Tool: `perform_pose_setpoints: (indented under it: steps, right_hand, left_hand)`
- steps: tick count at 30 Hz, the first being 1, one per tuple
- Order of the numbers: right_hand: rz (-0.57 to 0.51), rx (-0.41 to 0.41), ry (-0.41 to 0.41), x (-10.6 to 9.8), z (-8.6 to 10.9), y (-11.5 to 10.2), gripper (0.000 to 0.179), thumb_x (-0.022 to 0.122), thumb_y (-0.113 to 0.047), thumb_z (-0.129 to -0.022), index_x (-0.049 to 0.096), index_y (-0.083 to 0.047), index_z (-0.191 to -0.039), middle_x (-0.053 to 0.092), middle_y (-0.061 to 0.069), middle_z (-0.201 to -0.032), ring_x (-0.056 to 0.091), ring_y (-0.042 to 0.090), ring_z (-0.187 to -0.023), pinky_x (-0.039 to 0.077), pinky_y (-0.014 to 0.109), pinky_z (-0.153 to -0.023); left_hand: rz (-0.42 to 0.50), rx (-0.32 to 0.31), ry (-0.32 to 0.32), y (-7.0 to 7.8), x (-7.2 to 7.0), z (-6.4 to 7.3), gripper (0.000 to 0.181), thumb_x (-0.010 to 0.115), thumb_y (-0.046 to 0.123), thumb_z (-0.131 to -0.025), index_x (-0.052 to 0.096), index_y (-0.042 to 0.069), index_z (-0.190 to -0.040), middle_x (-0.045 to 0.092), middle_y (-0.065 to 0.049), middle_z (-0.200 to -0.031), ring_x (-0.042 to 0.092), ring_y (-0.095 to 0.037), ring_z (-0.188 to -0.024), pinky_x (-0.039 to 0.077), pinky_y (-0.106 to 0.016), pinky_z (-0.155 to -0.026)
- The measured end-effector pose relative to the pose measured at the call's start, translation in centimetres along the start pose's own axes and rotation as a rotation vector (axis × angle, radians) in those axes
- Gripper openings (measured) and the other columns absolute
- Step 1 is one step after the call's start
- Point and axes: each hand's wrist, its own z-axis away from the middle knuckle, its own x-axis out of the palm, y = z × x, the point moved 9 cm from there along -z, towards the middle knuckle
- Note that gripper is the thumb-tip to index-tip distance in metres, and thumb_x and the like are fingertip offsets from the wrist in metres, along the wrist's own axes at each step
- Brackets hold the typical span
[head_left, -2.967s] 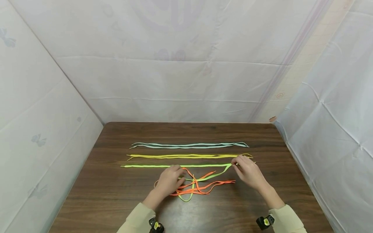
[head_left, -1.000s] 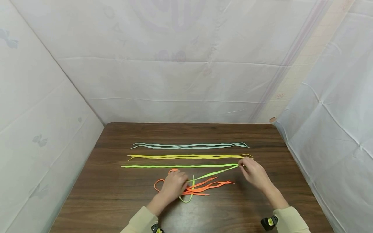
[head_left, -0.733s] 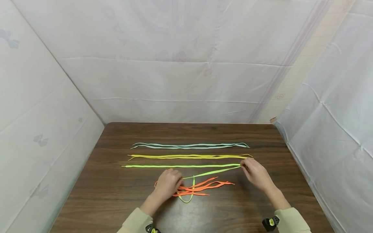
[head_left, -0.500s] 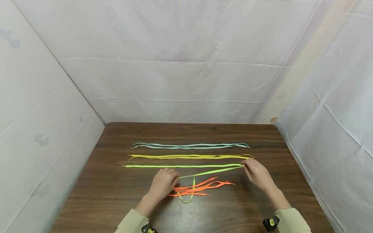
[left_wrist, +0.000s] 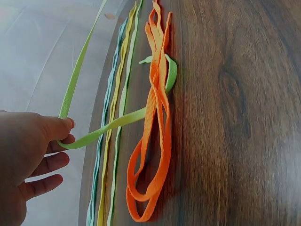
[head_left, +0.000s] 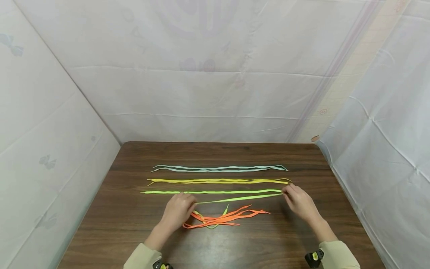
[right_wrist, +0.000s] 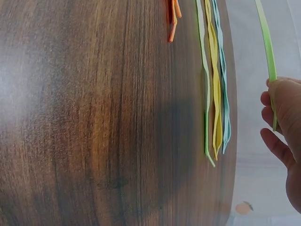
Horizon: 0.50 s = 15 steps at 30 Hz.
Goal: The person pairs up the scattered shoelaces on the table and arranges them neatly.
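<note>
My left hand pinches a green shoelace between thumb and fingertips. The other fingers spread loosely in the left wrist view. My right hand pinches the same lace near its end, and the stretch between the hands is drawn nearly straight above the table. From the left hand the rest of this lace trails down under a heap of orange shoelaces, its far tip poking out beyond them. A second green shoelace lies straight on the table, just behind the held one.
Yellow shoelaces lie straight across the brown wooden table, behind the green one. Farther back are pale blue shoelaces, parallel to them. White sheeting walls the table at the back and both sides.
My left hand has moved left along the green lace, lengthening the stretch between the hands. The lace's loose tail has been drawn partway from the orange heap. My right hand has shifted slightly right.
</note>
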Motion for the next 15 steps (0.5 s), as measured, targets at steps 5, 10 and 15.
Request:
perform_pose_setpoints:
  steps: [5, 10, 15]
  right_hand:
    - [0.005, 0.011, -0.005, 0.0, 0.2, 0.3, 0.024, 0.074, 0.002, -0.066, 0.06, -0.008, -0.083, 0.057, -0.001, -0.075, 0.053, 0.013, -0.064, 0.045, 0.032, -0.054]
    - [0.013, 0.026, -0.005, -0.1, 0.3, 0.7, 0.024, 0.074, 0.002, -0.067, 0.059, -0.008, -0.083, 0.057, 0.0, -0.075, 0.054, 0.015, -0.065, 0.045, 0.033, -0.055]
    - [0.017, 0.041, -0.007, -0.2, 0.3, 1.0, 0.025, 0.074, 0.002, -0.067, 0.059, -0.009, -0.083, 0.057, 0.0, -0.075, 0.052, 0.014, -0.064, 0.044, 0.032, -0.053]
  left_hand:
    - [-0.014, -0.02, -0.023, -0.6, -0.3, 0.4, 0.01, 0.077, 0.014, -0.072, 0.068, 0.015, -0.076, 0.064, 0.006, -0.076, 0.058, -0.013, -0.073, 0.047, -0.031, -0.068]
    - [-0.005, -0.065, -0.034, -1.7, -0.6, 0.9, 0.011, 0.078, 0.016, -0.072, 0.067, 0.016, -0.076, 0.063, 0.007, -0.075, 0.057, -0.012, -0.072, 0.047, -0.032, -0.068]
    - [0.011, -0.094, -0.015, -2.6, -1.1, 1.1, 0.014, 0.079, 0.015, -0.07, 0.065, 0.018, -0.073, 0.061, 0.009, -0.073, 0.054, -0.01, -0.068, 0.046, -0.031, -0.065]
